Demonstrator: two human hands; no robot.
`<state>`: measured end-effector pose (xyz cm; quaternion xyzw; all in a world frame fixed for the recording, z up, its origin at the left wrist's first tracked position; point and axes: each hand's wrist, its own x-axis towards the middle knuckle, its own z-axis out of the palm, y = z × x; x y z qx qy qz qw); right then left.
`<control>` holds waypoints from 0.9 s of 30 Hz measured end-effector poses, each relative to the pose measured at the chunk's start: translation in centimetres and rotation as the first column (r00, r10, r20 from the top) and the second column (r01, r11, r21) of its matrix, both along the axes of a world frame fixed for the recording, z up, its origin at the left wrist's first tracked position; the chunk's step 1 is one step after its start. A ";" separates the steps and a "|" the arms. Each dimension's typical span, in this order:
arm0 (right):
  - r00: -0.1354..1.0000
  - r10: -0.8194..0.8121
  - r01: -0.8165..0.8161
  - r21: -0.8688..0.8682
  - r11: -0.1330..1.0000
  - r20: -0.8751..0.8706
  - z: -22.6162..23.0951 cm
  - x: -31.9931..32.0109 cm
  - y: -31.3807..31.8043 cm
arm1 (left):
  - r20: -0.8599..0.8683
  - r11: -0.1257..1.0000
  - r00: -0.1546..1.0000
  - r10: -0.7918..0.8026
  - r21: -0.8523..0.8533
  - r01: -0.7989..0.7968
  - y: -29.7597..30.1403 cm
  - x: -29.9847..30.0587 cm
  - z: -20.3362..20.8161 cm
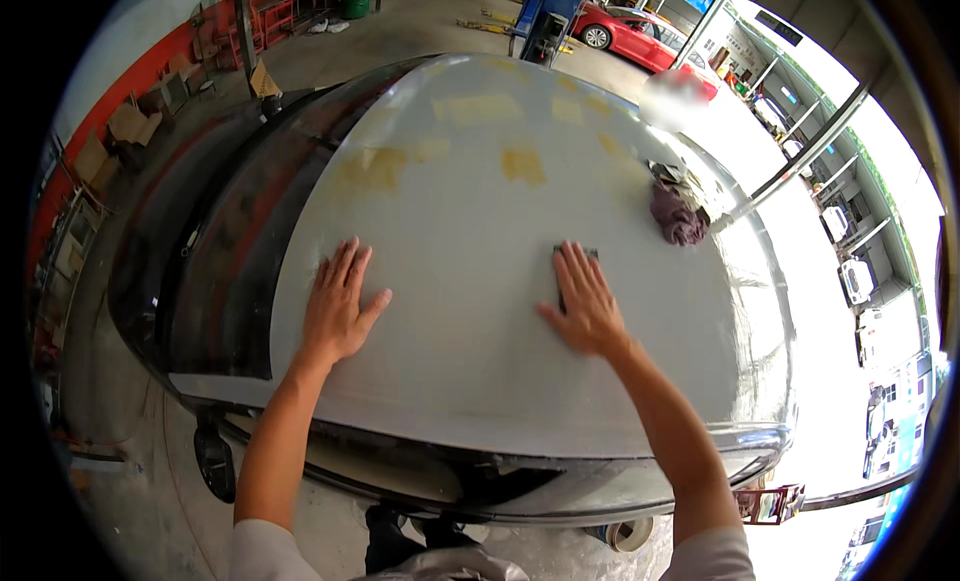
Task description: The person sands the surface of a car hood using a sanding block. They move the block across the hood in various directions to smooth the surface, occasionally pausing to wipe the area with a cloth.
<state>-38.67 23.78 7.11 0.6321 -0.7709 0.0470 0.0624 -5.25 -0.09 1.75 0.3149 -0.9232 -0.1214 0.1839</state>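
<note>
A car roof [460, 311] fills the middle of the workshop, broad and gently domed, with the dark windscreen [235, 236] sloping away on the left. Around it runs a grey concrete floor [150, 491]; on the left is a wall with a red lower band [90, 136]. Beyond the roof's far edge are a blue post [550, 16], a green bin [355, 3] and a red car [635, 39]; bright daylight comes in on the right.

The roof is mostly matt grey, marked with blurry-edged yellow-brown patches [522, 165] across its far half, and glossy along the right end. A crumpled purple-brown cloth [680, 219] lies there in soft folds, scraps [672, 174] just beside it.

Both hands are on the near half, well apart from each other. The left hand [340, 306] lies flat on the roof, fingers slightly spread, thumb out. The right hand [585, 306] covers a dark pad [592, 252] on the roof, fingers straight — whether they grip its edges, I cannot tell.
</note>
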 end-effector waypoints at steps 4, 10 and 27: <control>0.982 -0.186 0.186 -0.087 0.979 0.007 0.3 -6.4 -9.8 | -0.018 0.999 0.999 -0.045 0.015 0.045 0.0 -2.0 0.4; 0.964 0.263 -0.261 0.035 0.965 -0.052 -1.3 10.1 -7.8 | 0.012 0.993 0.993 -0.114 0.033 0.114 -3.1 1.2 -0.4; 0.928 0.362 -0.371 0.135 0.919 0.084 -1.3 17.7 -16.6 | -0.086 0.981 0.978 0.192 0.015 -0.192 -6.9 1.1 -2.0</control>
